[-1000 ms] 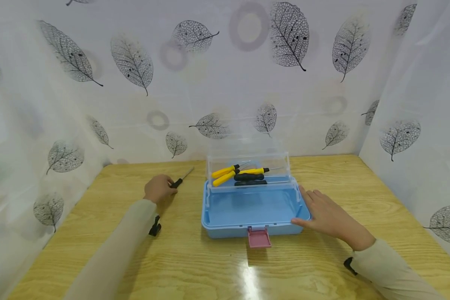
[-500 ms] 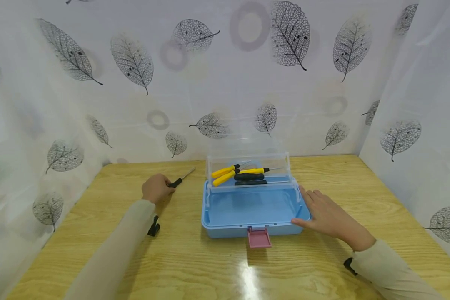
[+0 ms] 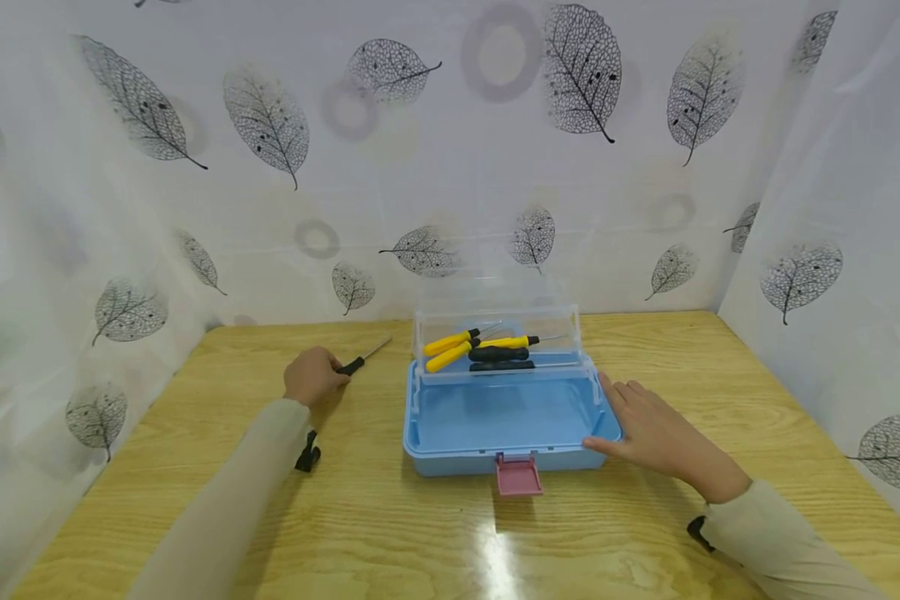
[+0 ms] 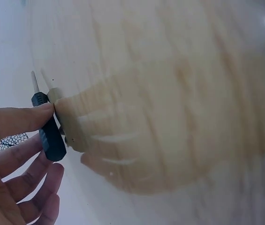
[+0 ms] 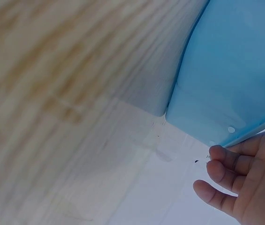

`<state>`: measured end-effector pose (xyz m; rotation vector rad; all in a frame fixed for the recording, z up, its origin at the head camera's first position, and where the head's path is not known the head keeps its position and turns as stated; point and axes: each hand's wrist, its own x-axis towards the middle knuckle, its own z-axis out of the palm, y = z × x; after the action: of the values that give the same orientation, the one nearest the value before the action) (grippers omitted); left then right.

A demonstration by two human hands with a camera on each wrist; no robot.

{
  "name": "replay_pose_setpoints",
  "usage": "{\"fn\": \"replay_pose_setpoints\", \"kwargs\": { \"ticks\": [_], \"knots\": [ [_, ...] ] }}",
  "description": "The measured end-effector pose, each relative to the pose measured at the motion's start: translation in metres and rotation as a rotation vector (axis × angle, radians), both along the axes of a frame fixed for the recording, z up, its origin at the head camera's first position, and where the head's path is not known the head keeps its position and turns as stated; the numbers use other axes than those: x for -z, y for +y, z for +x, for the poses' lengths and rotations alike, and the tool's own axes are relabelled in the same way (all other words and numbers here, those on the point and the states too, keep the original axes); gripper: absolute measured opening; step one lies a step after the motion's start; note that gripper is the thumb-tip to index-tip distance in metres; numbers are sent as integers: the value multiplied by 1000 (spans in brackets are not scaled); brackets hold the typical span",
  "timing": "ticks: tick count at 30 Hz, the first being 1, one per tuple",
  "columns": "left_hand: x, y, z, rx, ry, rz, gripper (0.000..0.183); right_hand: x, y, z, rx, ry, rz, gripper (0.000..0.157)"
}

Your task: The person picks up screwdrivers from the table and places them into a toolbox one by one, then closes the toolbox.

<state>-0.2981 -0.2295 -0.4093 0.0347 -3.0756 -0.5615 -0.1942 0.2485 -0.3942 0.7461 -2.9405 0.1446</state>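
Observation:
In the head view my left hand [image 3: 313, 377] is low over the table, left of the blue toolbox [image 3: 506, 412]. Its thumb and fingers pinch a black-handled screwdriver [image 3: 352, 366], whose metal shaft points away and to the right. The left wrist view shows the thumb on the dark handle [image 4: 52, 140], with the other fingers loosely bent. My right hand [image 3: 656, 429] rests against the toolbox's right end, thumb at the front rim, fingers along the side. From the right wrist, the fingers [image 5: 226, 164] look relaxed beside the blue wall.
Behind the toolbox's bare blue bottom stands a raised clear tray [image 3: 495, 379] holding several screwdrivers, some yellow [image 3: 450, 358], some black [image 3: 498, 354]. A pink latch [image 3: 519, 477] hangs open in front. Leaf-printed curtain [image 3: 450, 167] surrounds the wooden table [image 3: 390, 533].
My left hand has shifted slightly left, and the screwdriver's tip has moved a little right. The right hand and the toolbox have stayed in place.

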Motion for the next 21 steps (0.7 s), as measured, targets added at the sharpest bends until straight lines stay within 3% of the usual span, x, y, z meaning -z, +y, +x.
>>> {"fn": "replay_pose_setpoints", "kwargs": {
  "ticks": [9, 21],
  "knots": [
    [2, -1, -1, -13, -6, 15, 28, 0, 0, 1, 0, -2, 1, 97],
    [-5, 2, 6, -2, 60, 75, 27, 0, -1, 0, 3, -3, -1, 98]
  ]
}}
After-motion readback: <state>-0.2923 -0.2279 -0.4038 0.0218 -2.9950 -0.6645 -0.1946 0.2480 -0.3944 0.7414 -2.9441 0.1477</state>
